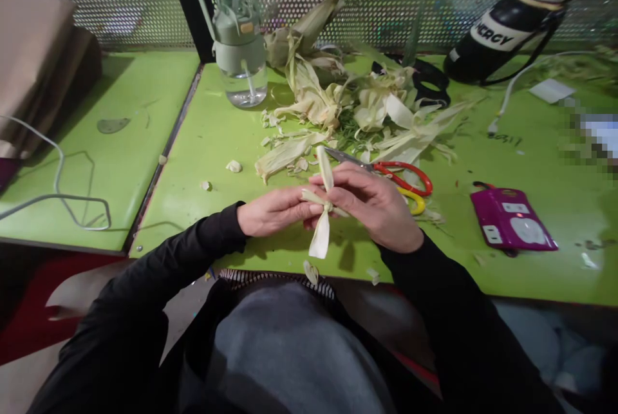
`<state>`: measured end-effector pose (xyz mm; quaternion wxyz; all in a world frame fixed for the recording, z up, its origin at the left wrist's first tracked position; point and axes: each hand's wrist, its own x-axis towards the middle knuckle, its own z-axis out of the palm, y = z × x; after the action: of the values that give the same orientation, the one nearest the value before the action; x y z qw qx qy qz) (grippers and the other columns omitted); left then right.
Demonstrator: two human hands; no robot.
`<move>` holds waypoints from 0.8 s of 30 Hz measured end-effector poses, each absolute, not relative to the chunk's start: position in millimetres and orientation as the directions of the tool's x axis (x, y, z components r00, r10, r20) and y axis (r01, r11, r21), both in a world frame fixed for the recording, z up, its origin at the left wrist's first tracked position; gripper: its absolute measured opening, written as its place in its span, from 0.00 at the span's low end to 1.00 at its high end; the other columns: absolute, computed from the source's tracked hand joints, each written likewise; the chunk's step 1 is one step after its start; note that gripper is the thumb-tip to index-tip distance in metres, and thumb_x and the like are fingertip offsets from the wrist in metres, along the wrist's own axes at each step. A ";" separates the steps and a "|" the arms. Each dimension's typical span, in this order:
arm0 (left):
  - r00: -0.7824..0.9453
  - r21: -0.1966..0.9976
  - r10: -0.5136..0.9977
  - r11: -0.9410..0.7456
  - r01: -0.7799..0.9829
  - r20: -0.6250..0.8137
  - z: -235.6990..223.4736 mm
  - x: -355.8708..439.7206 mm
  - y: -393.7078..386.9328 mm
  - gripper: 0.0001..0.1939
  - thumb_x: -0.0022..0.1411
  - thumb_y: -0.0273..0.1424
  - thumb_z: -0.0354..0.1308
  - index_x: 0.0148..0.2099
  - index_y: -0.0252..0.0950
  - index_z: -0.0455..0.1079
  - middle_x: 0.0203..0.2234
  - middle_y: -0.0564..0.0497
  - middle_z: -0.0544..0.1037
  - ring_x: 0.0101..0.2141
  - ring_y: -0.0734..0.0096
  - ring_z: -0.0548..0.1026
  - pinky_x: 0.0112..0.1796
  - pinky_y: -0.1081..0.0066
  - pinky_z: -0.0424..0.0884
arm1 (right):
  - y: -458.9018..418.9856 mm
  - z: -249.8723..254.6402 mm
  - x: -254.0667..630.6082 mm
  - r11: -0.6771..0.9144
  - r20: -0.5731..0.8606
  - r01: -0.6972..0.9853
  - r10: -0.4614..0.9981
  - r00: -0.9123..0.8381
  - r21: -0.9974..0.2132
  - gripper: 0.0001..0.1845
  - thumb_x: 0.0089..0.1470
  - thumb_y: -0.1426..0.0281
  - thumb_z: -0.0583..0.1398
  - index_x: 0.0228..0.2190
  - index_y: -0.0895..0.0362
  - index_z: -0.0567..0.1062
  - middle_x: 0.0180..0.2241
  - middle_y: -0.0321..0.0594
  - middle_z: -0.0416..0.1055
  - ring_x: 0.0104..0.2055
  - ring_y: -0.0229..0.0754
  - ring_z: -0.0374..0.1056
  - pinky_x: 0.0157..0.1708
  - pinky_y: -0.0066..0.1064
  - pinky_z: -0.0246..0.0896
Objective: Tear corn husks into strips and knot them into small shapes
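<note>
Near the front edge of the green table, both my hands pinch a small cross-shaped piece made of pale corn husk strips (320, 235). My left hand (284, 209) is closed on its left side, with fingertips at the centre. From the right, my right hand (374, 201) grips it between thumb and fingers. One strip points up and another hangs down from a knot-like middle. Just behind my right hand lie scissors (403, 176) with a red and a yellow handle, their lower part hidden by the hand. A heap of dried corn husks (313, 95) spreads beyond.
A clear water bottle (241, 69) with a green lid stands at the back. A black bottle (502, 34) leans at the back right. The purple power strip (514, 221) lies at right; brown paper bags (36, 60) and a white cable (60, 176) are at left.
</note>
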<state>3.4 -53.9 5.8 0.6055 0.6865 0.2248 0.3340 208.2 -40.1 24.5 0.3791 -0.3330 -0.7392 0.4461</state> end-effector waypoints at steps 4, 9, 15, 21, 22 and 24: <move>0.648 0.983 0.743 -0.176 -0.052 0.168 7.2 4.0 -57.6 0.22 0.71 0.49 0.49 0.40 0.36 0.72 0.28 0.52 0.69 0.29 0.75 0.69 0.34 0.73 0.72 | -44.0 17.9 203.1 0.295 0.246 0.078 0.895 -0.371 -0.952 0.12 0.57 0.55 0.66 0.33 0.50 0.82 0.32 0.36 0.73 0.33 0.38 0.69 0.32 0.32 0.67; 0.654 0.958 0.728 -0.287 0.018 0.206 5.0 1.1 -58.4 0.11 0.72 0.36 0.50 0.42 0.37 0.70 0.35 0.49 0.74 0.31 0.74 0.72 0.36 0.73 0.72 | -48.9 19.8 199.7 0.303 0.239 0.154 0.912 -0.334 -0.941 0.15 0.58 0.56 0.65 0.28 0.53 0.76 0.28 0.34 0.67 0.29 0.37 0.64 0.29 0.32 0.61; 0.629 0.891 0.700 -0.453 0.025 0.338 -0.7 2.8 -58.4 0.06 0.70 0.31 0.52 0.39 0.38 0.68 0.34 0.48 0.76 0.35 0.70 0.74 0.44 0.68 0.73 | -53.7 22.2 196.0 0.289 0.222 0.152 0.909 -0.352 -0.945 0.15 0.61 0.58 0.63 0.28 0.54 0.71 0.27 0.32 0.63 0.27 0.34 0.59 0.27 0.30 0.57; 0.584 0.906 0.751 -0.419 0.065 0.306 -1.5 9.9 -56.6 0.17 0.73 0.44 0.48 0.37 0.36 0.65 0.26 0.53 0.69 0.28 0.76 0.68 0.33 0.73 0.70 | -44.1 11.3 197.5 0.295 0.249 0.092 0.909 -0.335 -0.951 0.15 0.59 0.56 0.64 0.30 0.54 0.71 0.26 0.31 0.65 0.26 0.34 0.61 0.26 0.28 0.59; 0.541 0.920 0.790 -0.385 0.072 0.288 -2.4 11.5 -56.4 0.19 0.72 0.46 0.48 0.37 0.36 0.64 0.24 0.55 0.67 0.26 0.77 0.66 0.31 0.75 0.68 | -41.9 10.1 199.5 0.349 0.310 0.101 0.908 -0.282 -0.932 0.13 0.60 0.57 0.64 0.34 0.54 0.73 0.28 0.32 0.67 0.27 0.34 0.62 0.26 0.28 0.59; 0.436 0.944 0.863 -0.320 0.081 0.255 -5.1 14.1 -56.5 0.20 0.72 0.48 0.47 0.38 0.36 0.64 0.22 0.57 0.66 0.23 0.79 0.63 0.26 0.76 0.65 | -39.5 9.1 203.7 0.561 0.535 0.196 0.827 -0.172 -0.804 0.12 0.60 0.60 0.65 0.43 0.52 0.74 0.33 0.34 0.68 0.29 0.35 0.62 0.26 0.29 0.61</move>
<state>14.1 -56.5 -5.1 0.4759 0.7011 0.3367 0.4106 203.7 -39.5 9.1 0.5314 -0.3624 -0.7057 0.2969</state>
